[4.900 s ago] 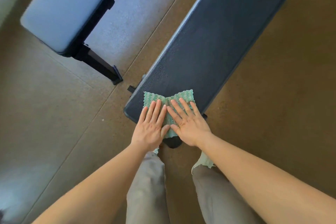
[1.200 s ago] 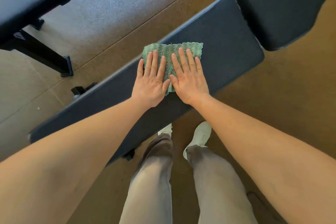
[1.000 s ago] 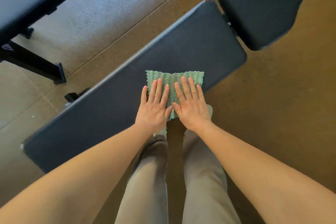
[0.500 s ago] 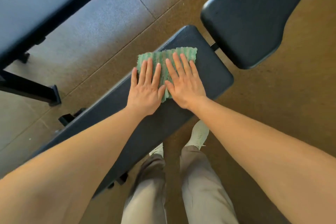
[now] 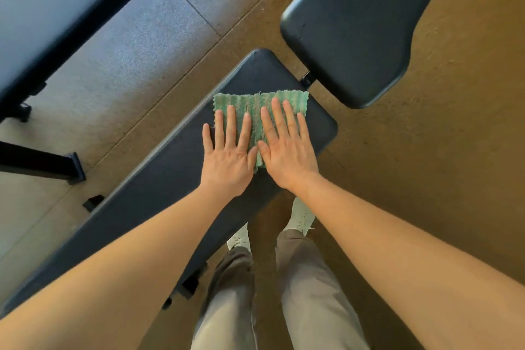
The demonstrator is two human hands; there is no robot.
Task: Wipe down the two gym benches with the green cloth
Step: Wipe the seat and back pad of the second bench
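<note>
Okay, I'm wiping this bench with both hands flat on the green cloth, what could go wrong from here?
The cloth already sits near the end of the long pad; another push could probably slide it off into the gap before the seat pad. Your left hand lies partly on the bare pad, so it may drag without wiping. The second bench looks untouched and could be forgotten.

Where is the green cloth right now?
The green cloth lies flat under both hands, near the right end of the long bench pad, just short of the separate seat pad.
</note>
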